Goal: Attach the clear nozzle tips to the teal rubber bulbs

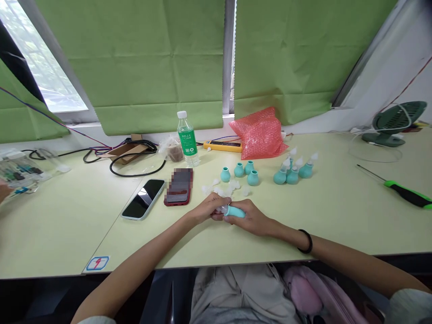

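In my right hand [255, 219] is a teal squeeze bulb [236, 211], gripped on its side with its neck turned to the left. My left hand [209, 208] pinches a clear plastic nozzle [222, 209] that meets the bulb's neck. Fingers hide part of the joint, so how far the nozzle sits in the neck cannot be seen. Just beyond my hands lies a loose group of clear nozzles [232, 185]. Behind them stand several open-necked teal bulbs [253, 177]. Farther right is a cluster of teal bulbs [292, 176] with clear nozzles fitted.
Two phones, one pale-edged [143, 199] and one red-cased [178, 186], lie left of my hands. Behind are a water bottle [188, 141], a yellow tool [222, 146] and a red bubble-wrap bag [258, 134]. A screwdriver [405, 192] and small fan [388, 123] are right. Another person's hand [4, 191] shows far left.
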`<state>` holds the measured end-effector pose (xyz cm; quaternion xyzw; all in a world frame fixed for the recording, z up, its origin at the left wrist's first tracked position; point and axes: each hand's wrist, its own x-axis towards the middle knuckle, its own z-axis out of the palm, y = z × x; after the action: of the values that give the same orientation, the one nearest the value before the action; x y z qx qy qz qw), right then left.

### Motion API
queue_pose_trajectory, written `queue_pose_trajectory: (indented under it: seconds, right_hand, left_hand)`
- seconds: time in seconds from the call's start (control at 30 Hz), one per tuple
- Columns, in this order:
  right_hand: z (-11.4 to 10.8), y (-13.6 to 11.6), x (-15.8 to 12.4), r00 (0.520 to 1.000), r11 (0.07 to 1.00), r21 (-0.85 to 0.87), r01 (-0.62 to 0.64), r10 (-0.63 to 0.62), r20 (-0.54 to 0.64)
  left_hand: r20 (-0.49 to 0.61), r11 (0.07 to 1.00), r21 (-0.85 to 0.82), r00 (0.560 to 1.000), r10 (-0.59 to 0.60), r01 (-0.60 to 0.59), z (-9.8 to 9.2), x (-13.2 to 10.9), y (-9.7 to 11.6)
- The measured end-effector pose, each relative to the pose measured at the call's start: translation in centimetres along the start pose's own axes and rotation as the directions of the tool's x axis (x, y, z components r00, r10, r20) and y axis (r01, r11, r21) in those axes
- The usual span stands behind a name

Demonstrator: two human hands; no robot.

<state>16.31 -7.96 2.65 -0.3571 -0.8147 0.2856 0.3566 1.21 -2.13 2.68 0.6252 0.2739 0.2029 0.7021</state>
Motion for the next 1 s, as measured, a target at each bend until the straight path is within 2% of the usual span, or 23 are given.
queue_pose_trajectory:
  seconds: [0.07,0.1,0.13,0.2,0.23,0.3,0.37,0.47,0.57,0.63,0.7,0.87,1.0]
  right_hand:
    - [-0.4,-0.2,-0.2,0.995,0.991,-0.1,0.091,-0.095,-0.04]
    - [-0.7,-0.2,-0.3,0.989,0.985,-0.134,0.111,-0.123,-0.081]
    - [-1.2,-0.2,-0.3,0.982,0.983,-0.147,0.11,-0.13,-0.137]
    - [-2.6,-0.2,0.2,0.96,0.99,-0.126,0.068,-0.099,-0.262]
    - [-3.4,-0.2,0.6,0.948,0.994,-0.103,0.044,-0.074,-0.31]
    - [-5.0,-0.2,1.9,0.932,0.998,-0.058,0.014,-0.034,-0.36]
    - [-6.2,0.0,3.9,0.929,0.998,-0.056,-0.005,-0.016,-0.37]
    - [-7.0,0.9,7.7,0.939,0.982,-0.184,-0.03,-0.035,-0.341]
    - [-6.2,2.4,11.5,0.966,0.93,-0.368,-0.027,-0.071,-0.249]
    - [-5.1,3.5,13.5,0.995,0.884,-0.466,-0.045,-0.004,-0.104]
    - [-4.1,4.3,14.8,0.996,0.832,-0.548,-0.084,0.094,-0.009]
    - [-3.3,6.1,16.2,0.981,0.771,-0.621,-0.139,0.194,0.022]
    - [-3.9,7.4,16.6,0.969,0.742,-0.651,-0.159,0.245,0.043]
  left_hand:
    - [0.012,0.998,-0.06,0.999,-0.033,0.034,-0.7,0.0,0.3]
    - [-0.026,0.999,-0.047,1.0,-0.017,0.015,-0.9,0.1,0.4]
    - [-0.091,1.0,0.01,0.996,0.02,-0.019,-1.1,0.1,0.4]
    - [-0.248,0.957,0.277,0.956,0.154,-0.083,-1.0,0.3,0.2]
    - [-0.298,0.887,0.454,0.923,0.242,-0.086,-0.9,0.4,-0.2]
    - [-0.277,0.637,0.77,0.874,0.399,-0.046,-0.5,0.7,-1.1]
    - [-0.193,0.435,0.9,0.887,0.421,-0.011,-0.2,0.9,-2.0]
    - [-0.142,0.296,0.955,0.9,0.411,0.015,-0.2,1.1,-2.6]
    - [-0.118,0.242,0.97,0.898,0.423,0.014,-0.2,1.0,-2.6]
    - [-0.1,0.22,0.976,0.893,0.439,0.001,-0.2,0.9,-2.5]
    - [-0.093,0.206,0.979,0.875,0.475,-0.007,0.0,0.7,-2.4]
    - [-0.121,0.181,0.983,0.807,0.578,0.018,0.1,0.5,-2.0]
    - [-0.2,0.158,0.979,0.774,0.601,0.13,-0.1,0.8,-2.4]
